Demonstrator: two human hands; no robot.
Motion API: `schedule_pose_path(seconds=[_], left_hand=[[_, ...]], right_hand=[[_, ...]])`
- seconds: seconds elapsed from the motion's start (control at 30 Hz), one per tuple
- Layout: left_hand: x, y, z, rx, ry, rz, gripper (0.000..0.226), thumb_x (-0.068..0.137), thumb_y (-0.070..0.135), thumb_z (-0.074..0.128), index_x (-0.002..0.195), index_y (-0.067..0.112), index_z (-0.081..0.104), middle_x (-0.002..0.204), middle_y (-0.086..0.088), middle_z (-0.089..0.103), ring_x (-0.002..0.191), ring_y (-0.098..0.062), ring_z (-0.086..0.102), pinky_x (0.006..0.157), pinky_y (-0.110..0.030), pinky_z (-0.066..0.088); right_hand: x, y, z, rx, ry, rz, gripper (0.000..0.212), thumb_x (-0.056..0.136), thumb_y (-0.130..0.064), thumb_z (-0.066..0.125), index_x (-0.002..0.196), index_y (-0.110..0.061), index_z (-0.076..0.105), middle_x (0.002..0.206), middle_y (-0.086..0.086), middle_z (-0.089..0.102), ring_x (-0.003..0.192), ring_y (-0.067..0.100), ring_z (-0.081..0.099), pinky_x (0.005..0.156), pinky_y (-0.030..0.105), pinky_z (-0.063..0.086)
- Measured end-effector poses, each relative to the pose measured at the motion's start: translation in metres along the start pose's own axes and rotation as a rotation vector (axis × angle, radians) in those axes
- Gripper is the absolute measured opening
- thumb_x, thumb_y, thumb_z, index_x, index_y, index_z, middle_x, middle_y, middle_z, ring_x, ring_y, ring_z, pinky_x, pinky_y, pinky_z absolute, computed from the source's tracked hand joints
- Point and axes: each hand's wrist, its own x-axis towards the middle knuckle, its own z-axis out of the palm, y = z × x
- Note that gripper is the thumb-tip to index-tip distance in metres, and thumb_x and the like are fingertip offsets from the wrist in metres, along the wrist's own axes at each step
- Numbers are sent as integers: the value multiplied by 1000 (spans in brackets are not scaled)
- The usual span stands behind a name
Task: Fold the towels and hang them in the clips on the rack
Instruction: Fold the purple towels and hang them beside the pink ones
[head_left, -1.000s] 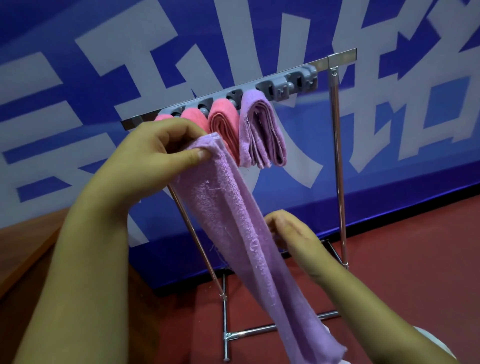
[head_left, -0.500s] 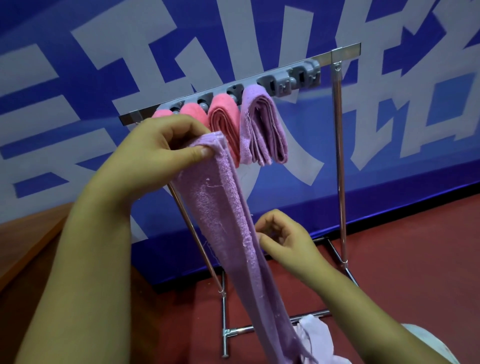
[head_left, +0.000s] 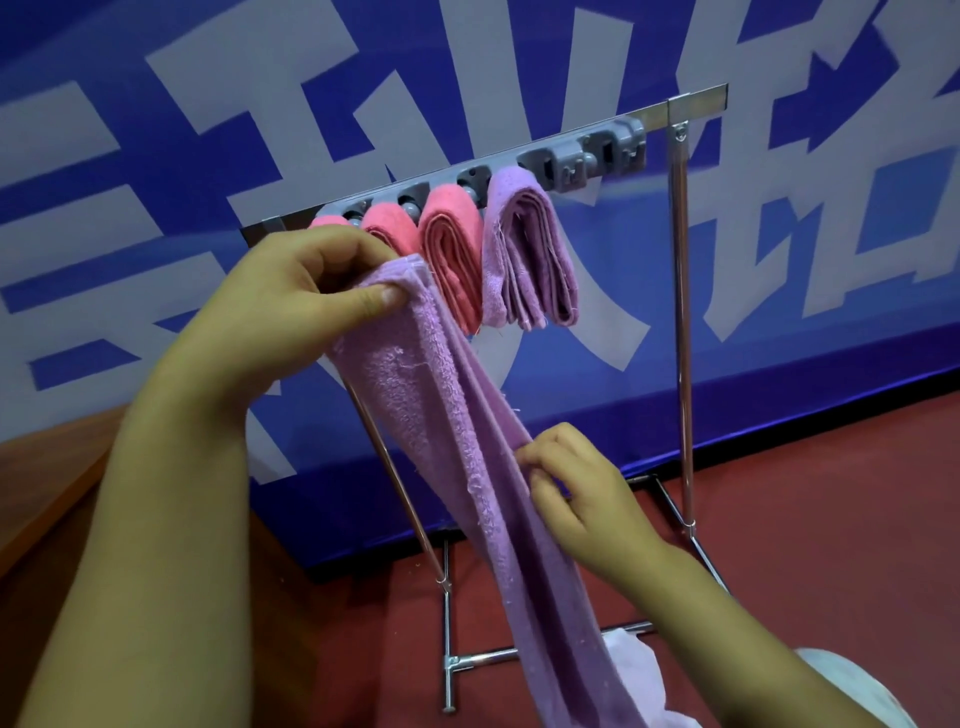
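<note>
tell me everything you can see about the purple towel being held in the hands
The purple towel looks like soft terry cloth with a looped pile, gathered lengthwise into a long narrow strip. It slants from upper left down to lower right, in front of the rack, its lower end running out of view. The left hand pinches its top end between thumb and fingers; the right hand grips its right edge midway down.

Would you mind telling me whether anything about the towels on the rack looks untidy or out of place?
The hung purple towel looks untidy: its layers splay apart, edges uneven at the bottom, unlike the compact pink towel beside it. A pale cloth also lies on the floor by the rack base.
</note>
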Motion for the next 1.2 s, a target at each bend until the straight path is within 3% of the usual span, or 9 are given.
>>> schedule_pose_path(seconds=[0.1,0.2,0.37,0.57,0.77,0.93,1.07,1.2], left_hand=[[1,0,1,7,15,4,9,83,28,62,90,31,67,91,10,68,87,-4,62,73,-25,48],[2,1,2,-6,11,-2,10,85,22,62,89,30,68,91,9,68,89,-7,63,76,-28,50],[2,3,2,-12,-7,-4,9,83,27,62,88,32,67,90,10,68,91,-10,63,76,-31,50],[2,8,-2,-34,6,9,10,83,24,63,91,26,68,90,6,69,86,-9,65,76,-33,52],[3,12,-4,-31,36,28,10,86,18,63,94,19,69,90,6,69,76,2,63,60,-15,51],[3,15,-5,-23,50,14,12,86,18,63,96,15,68,89,4,69,76,0,63,60,-20,53],[3,14,-7,1,58,-10,10,86,22,64,95,22,69,88,7,69,82,-7,65,67,-33,55],[3,13,-10,-2,63,-16,10,85,24,64,93,27,69,87,10,69,84,-6,64,67,-29,55]], right_hand=[[-4,-5,-3,24,12,-38,14,88,-34,54,86,-21,57,81,-6,48,75,10,49,67,28,45],[-5,-5,-3,-43,97,-78,15,88,-31,59,79,-23,50,78,-6,48,70,9,46,62,25,43],[-6,4,-3,12,202,-59,10,84,-23,63,89,-17,70,76,-3,52,68,4,48,63,14,40],[-2,5,-3,22,299,-56,14,84,-18,64,98,-17,67,71,-1,50,66,10,48,62,24,44],[-9,3,8,-20,274,27,11,86,-27,52,93,-26,44,83,-7,51,73,9,50,66,30,46],[-11,2,13,-18,205,-15,9,85,-17,47,89,-25,45,93,-7,49,80,12,52,63,36,49],[-9,-1,18,34,132,-40,19,77,-7,45,83,-24,52,98,-8,50,87,4,51,68,19,46],[-10,1,22,174,32,-28,14,78,-8,48,78,-16,60,85,-9,54,78,3,53,72,15,41]])
